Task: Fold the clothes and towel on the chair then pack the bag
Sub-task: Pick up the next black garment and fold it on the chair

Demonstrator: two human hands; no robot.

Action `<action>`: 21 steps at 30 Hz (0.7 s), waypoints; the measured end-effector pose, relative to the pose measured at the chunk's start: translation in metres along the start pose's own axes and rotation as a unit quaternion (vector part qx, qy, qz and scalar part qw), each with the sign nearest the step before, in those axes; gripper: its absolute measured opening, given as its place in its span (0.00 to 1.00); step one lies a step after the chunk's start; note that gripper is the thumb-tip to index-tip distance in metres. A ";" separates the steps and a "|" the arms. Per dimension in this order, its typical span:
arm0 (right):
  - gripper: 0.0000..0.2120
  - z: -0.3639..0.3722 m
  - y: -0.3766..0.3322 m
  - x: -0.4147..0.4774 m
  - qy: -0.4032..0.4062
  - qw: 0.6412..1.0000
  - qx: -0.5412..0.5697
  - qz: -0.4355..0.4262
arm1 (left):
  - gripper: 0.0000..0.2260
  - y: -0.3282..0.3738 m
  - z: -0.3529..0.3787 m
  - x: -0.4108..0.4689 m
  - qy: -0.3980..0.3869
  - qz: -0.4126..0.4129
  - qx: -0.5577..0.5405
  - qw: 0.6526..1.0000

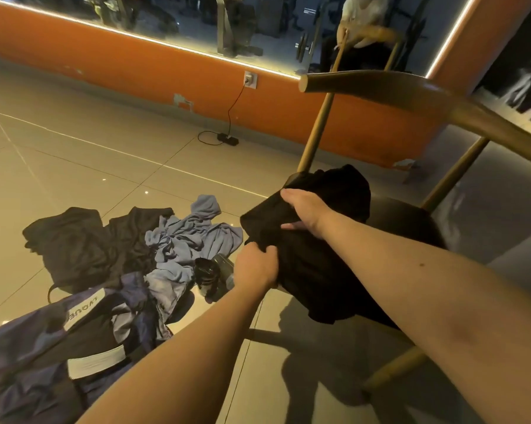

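Both left hand and right hand tight on black garment, lengthwise down chair seat toward viewer.

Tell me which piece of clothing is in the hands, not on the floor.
The black garment over the chair: the left hand and right hand both grip it. The other black clothes and the blue cloth lie crumpled on the floor.
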State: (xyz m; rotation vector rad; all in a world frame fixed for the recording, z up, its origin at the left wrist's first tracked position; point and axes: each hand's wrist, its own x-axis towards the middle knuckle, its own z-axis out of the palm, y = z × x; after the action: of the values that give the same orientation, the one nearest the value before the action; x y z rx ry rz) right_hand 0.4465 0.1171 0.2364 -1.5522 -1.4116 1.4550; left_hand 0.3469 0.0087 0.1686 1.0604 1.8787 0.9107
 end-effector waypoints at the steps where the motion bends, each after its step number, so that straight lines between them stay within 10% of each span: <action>1: 0.14 -0.005 0.001 0.000 0.037 0.999 -0.004 -0.032 | 0.10 -0.003 -0.003 0.001 -0.002 -0.009 0.001 1.000; 8: 0.10 -0.055 0.041 -0.031 0.224 0.916 -0.262 -0.207 | 0.08 -0.012 -0.028 0.006 0.024 -0.023 0.015 0.999; 12: 0.17 -0.058 0.079 -0.056 0.123 0.874 -0.415 -0.223 | 0.06 -0.002 -0.033 0.008 0.140 0.097 0.045 0.984; 17: 0.26 -0.042 0.112 -0.072 0.015 0.801 -0.550 -0.237 | 0.19 0.022 -0.001 0.012 -0.016 0.325 0.235 0.916; 21: 0.21 -0.055 0.104 -0.080 -0.007 0.847 -0.470 -0.249 | 0.23 0.023 0.004 0.014 -0.067 0.305 0.453 0.835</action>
State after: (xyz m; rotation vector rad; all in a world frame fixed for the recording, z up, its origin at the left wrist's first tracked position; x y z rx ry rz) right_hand 0.5423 0.0276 0.1805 -1.4567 -2.5100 0.4268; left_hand 0.3528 0.0314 0.1827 2.3219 1.8769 0.1653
